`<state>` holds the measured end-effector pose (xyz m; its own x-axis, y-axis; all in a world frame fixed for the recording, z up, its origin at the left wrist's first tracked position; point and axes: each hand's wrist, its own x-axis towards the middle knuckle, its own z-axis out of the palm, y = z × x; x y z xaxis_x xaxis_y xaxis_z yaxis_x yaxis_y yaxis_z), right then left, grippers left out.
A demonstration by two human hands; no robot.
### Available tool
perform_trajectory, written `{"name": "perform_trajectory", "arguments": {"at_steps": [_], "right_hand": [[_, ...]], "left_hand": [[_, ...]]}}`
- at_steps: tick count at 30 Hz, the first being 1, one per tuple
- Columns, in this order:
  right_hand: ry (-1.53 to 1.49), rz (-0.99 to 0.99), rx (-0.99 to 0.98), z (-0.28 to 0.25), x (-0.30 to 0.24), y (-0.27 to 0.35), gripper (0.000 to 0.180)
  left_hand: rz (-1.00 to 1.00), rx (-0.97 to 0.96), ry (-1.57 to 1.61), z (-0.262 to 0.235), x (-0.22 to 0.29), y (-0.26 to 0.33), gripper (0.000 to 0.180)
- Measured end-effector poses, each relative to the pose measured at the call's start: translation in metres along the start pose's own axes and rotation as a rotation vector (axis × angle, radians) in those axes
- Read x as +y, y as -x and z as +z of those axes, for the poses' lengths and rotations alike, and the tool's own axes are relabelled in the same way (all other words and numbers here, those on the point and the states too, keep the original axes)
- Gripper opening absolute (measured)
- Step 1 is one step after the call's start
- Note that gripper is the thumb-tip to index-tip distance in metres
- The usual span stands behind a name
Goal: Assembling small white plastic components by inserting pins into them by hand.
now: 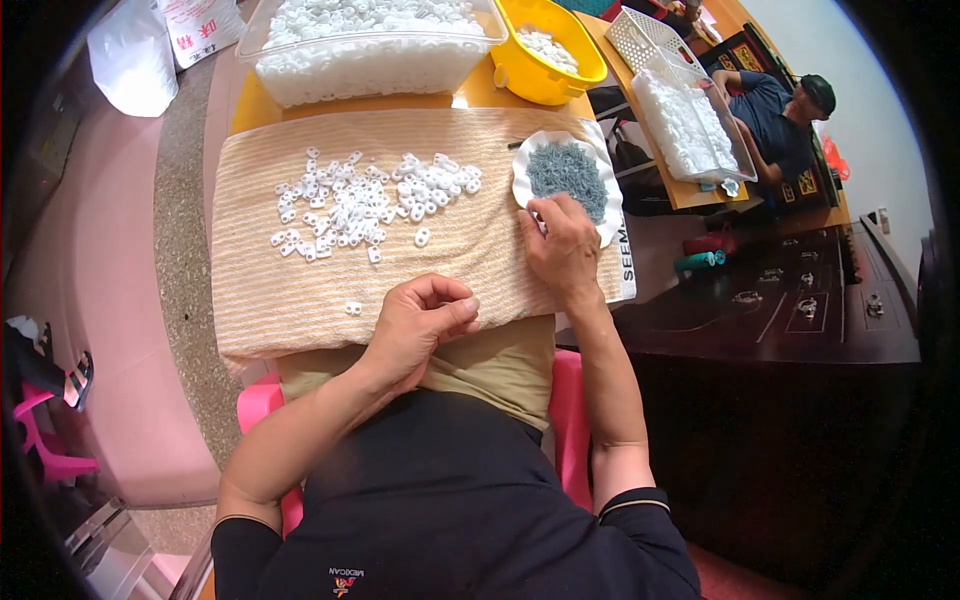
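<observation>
At the right side of the striped cloth, my right hand [565,245] reaches over the near edge of a white, wavy-rimmed dish [522,178]. Its fingers are curled around what looks like a small white plastic piece [541,226], partly hidden. Small grey metal pins, perhaps nails or screws [568,172], fill the dish. My left hand [425,322] is above the cloth's near edge, thumb and fingertips pinched together; what they hold, if anything, is too small to tell. One loose two-holed white piece [353,309] lies left of it. Many similar pieces [350,205] lie spread farther back.
Behind the cloth [250,180] stand a clear bin [370,45] of white pieces and a yellow basin [505,75]. At the far right, a person [775,120] sits by another filled bin [690,130]. A dark carved table [780,300] is to my right.
</observation>
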<state>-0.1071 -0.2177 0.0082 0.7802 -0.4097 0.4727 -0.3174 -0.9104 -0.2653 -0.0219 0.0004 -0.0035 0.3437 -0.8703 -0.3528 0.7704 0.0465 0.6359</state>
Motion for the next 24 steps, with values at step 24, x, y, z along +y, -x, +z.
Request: {"name": "perform_trajectory", "arguments": {"at_steps": [24], "right_hand": [[-0.648, -0.098, -0.489, -0.035, -0.055, 0.017, 0.008]], "left_hand": [[0.019, 0.046, -0.009, 0.000, 0.004, 0.000, 0.019]]}}
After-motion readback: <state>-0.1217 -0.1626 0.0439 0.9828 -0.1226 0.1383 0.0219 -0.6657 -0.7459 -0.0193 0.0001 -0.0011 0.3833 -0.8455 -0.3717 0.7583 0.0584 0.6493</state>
